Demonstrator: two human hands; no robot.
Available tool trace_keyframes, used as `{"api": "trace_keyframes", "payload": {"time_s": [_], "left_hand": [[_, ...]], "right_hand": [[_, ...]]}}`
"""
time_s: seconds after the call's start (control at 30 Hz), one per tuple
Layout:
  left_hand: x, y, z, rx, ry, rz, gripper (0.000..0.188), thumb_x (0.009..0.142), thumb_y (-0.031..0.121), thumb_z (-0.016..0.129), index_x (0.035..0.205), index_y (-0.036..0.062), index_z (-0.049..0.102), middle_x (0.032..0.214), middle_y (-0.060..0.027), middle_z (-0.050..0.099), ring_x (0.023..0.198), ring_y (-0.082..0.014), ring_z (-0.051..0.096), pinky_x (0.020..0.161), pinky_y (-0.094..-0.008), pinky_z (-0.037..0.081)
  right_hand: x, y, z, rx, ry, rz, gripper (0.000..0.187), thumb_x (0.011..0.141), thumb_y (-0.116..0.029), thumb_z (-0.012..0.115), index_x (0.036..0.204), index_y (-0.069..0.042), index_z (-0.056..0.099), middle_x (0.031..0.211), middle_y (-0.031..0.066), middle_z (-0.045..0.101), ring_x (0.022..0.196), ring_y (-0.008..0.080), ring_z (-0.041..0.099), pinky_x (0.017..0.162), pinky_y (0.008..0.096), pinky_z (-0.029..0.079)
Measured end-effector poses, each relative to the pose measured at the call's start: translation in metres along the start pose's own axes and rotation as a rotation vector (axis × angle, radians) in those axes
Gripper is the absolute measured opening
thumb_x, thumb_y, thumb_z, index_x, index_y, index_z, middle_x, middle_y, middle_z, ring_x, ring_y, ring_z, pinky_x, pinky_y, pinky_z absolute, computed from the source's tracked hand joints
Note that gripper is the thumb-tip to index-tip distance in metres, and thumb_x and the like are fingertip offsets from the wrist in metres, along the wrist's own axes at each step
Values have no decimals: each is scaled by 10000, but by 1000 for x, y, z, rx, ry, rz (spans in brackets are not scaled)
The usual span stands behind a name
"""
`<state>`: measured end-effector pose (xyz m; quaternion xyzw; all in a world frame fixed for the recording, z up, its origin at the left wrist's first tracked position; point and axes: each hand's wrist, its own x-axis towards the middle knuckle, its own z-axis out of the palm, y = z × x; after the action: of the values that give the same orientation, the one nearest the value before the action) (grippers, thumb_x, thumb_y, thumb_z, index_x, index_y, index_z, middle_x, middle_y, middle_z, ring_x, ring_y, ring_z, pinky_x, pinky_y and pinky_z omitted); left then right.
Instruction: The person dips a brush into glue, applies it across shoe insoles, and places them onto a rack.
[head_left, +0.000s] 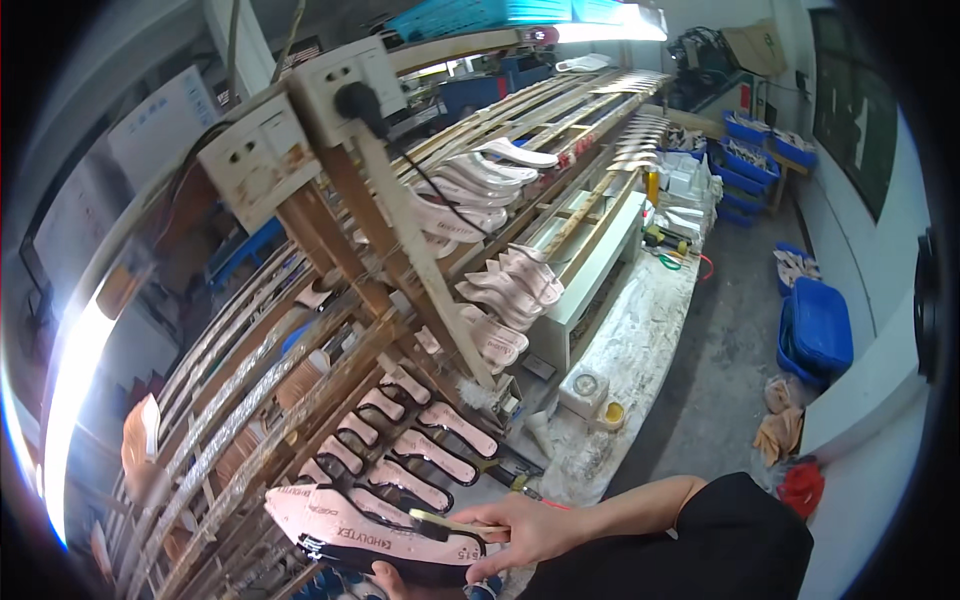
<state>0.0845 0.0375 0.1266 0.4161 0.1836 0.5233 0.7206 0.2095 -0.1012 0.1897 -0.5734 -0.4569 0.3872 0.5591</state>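
A pale pink insole with a black edge and dark print lies tilted at the bottom of the view, its pointed end to the left. My left hand grips its lower edge; only a little of that hand shows, the rest being hidden or out of view. My right hand is closed round the wooden handle of a small brush, whose head rests on the insole's face. The right thumb is near the insole's rounded end. Just beyond, several similar pink insoles with dark edges lie in rows.
Wooden racks carry stacked insoles ahead. A post with socket boxes and a black plug stands at left. The stained bench holds a white container and a yellow pot. Blue tubs stand at right.
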Motion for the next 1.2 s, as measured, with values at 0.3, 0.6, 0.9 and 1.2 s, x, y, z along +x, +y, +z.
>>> {"api": "trace_keyframes", "payload": {"time_s": [0.3, 0.6, 0.9, 1.2], "left_hand": [[11, 37, 28, -10, 43, -136, 819, 930, 615, 514, 1480, 11, 454, 1359, -179, 561, 1204, -286, 604, 975, -407, 539], [28, 43, -91, -194, -83, -60, 748, 929, 566, 518, 1404, -11, 500, 1213, -139, 637, 1047, -256, 639, 902, -420, 545], [1, 67, -83, -144, -178, 30, 933, 782, 534, 712, 1446, -39, 392, 1264, -152, 536, 974, -231, 583, 725, -340, 538], [-17, 55, -118, -270, -181, -148, 843, 894, 525, 642, 1498, 12, 352, 1126, -160, 587, 911, -234, 620, 707, -349, 565]], "right_hand": [[11, 4, 4, 180, 47, -110, 638, 847, -362, 871, 1336, -24, 641, 694, -63, 479, 616, 23, 458, 541, 224, 345], [48, -33, -21, 49, 328, -404, 514, 839, -211, 878, 1249, 29, 680, 823, -27, 652, 700, 16, 573, 592, 202, 446], [216, -103, -69, -587, 616, -259, 568, 808, -443, 847, 1043, 65, 747, 748, 140, 712, 658, 191, 684, 616, 352, 517], [282, -86, -76, -645, 645, -317, 611, 778, -509, 829, 1046, 31, 732, 933, 225, 734, 923, 367, 729, 847, 442, 558]]}}
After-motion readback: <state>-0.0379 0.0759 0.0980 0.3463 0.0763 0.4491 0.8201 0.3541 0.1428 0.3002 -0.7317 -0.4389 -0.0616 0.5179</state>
